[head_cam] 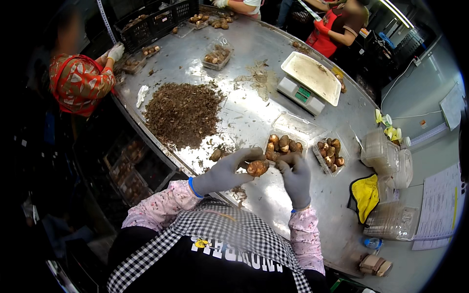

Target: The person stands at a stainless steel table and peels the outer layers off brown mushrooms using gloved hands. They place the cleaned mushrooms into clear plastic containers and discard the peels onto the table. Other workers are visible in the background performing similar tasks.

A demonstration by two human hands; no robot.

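Note:
My left hand [225,175], in a grey work glove, grips a brown taro corm [257,168] between thumb and fingers above the metal table. My gloved right hand [296,181] is just right of it, its fingers curled at the near edge of an open clear plastic clamshell box [289,123]. Whether those fingertips hold anything is hidden. Several taro corms [284,143] lie in that box. Right of it, a second clear box [322,161] holds more corms. A loose corm [216,155] rests beyond my left hand.
A heap of brown peelings [183,113] covers the table's left. A scale [302,96] with a white tray stands at the far right. Stacked clear boxes [392,221] and a yellow cloth [366,196] line the right side. Co-workers [82,82] stand around the far edges by black crates [157,27].

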